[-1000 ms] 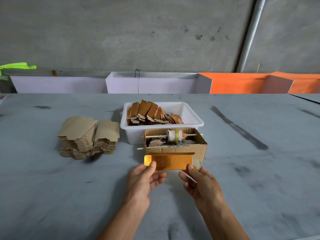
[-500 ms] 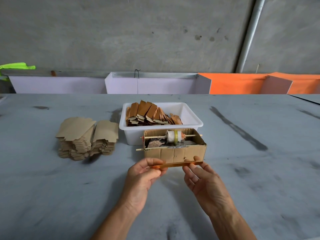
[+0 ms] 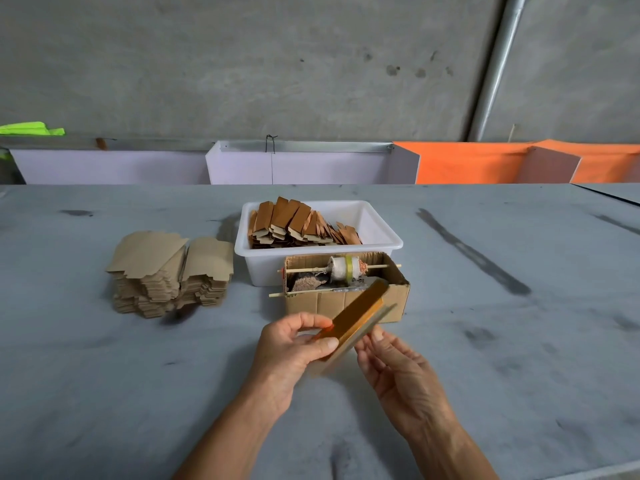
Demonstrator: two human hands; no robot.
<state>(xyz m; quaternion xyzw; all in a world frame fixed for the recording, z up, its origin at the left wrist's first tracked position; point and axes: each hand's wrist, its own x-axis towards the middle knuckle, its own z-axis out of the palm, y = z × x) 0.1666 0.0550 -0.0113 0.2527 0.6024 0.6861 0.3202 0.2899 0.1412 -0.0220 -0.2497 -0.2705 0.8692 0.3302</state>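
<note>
Nearest me, the left hand [image 3: 294, 344] is pinching the low end of a flat gold sleeve [image 3: 356, 317], thumb on top and fingers curled beneath. The right hand [image 3: 391, 365] is cradling its long edge, thumb tip against it and fingers loosely curled under, probably steadying it for folding. The sleeve is hanging tilted above the table [image 3: 519, 341], its face glossy amber and its edge grey card. Its far end is pointing at the cardboard box [image 3: 346, 301]. Behind, a white tub [image 3: 381, 233] is holding similar pieces.
</note>
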